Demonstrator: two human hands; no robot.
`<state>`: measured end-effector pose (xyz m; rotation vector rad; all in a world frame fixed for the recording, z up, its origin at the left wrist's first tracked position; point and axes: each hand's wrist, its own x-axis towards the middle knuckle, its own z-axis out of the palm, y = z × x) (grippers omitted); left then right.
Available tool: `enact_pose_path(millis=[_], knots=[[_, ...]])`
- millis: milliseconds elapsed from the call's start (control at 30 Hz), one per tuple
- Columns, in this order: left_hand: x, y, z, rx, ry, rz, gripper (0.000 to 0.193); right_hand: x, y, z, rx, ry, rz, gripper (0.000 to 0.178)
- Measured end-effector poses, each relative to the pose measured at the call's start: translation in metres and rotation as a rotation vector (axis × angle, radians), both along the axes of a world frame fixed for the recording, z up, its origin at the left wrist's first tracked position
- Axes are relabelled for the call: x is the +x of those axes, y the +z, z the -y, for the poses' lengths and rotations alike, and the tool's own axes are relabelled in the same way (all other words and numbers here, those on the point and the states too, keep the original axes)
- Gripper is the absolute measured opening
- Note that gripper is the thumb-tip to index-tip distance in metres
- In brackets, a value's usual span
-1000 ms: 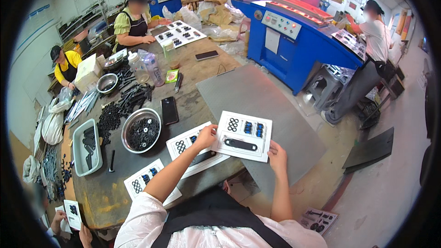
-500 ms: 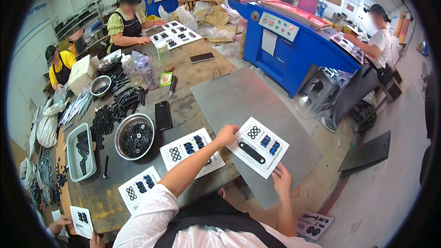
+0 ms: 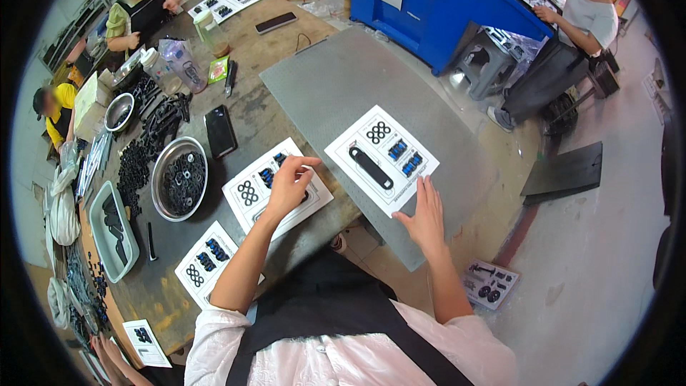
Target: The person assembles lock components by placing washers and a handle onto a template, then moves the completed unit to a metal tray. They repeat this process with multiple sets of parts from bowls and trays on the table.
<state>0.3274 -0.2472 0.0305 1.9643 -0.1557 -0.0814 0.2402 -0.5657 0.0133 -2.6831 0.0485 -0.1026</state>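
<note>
A white card (image 3: 400, 182) lies on a grey metal sheet (image 3: 343, 71), bearing black rings, small blue-and-black parts and a long black bar-shaped piece. My right hand (image 3: 424, 218) is at the card's lower right edge, fingers stretched out and touching it. To the left, my left hand (image 3: 288, 187) hovers over a second card (image 3: 236, 189) with similar rings and blue-and-black parts. Its fingers are apart, the index pointing right, and nothing shows in it. Part of that card is hidden by my hand. Another such card (image 3: 188, 251) lies nearer, partly behind my left forearm.
Left on the table stand a steel bowl (image 3: 202, 193) of black rings, a tray (image 3: 130, 271) of black pieces, and a phone (image 3: 221, 131). Further back are bottles and a second phone (image 3: 276, 23). A co-worker's hands (image 3: 107, 354) are at lower left; several people work beyond.
My left hand has let go of the card on the metal sheet and moved left over the second card. My right hand stays by the first card's edge. The view has tilted downward.
</note>
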Motion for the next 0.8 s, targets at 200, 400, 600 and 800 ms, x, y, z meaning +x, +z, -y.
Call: enact_pose_path(millis=[200, 400, 600, 800], knots=[[-0.058, -0.010, -0.046, -0.145, 0.083, -0.050, 0.022, 0.024, -0.008, -0.002, 0.003, 0.008, -0.032, 0.105], [-0.113, -0.010, -0.087, -0.222, 0.252, -0.140, 0.021, 0.076, -0.026, -0.003, 0.020, 0.028, 0.053, 0.106], [-0.156, -0.018, -0.110, -0.248, 0.401, -0.153, 0.020, 0.157, -0.027, -0.008, 0.004, 0.021, 0.038, 0.106], [-0.185, -0.025, -0.131, -0.245, 0.513, -0.130, 0.019, 0.241, -0.031, -0.017, -0.013, -0.027, 0.003, 0.110]])
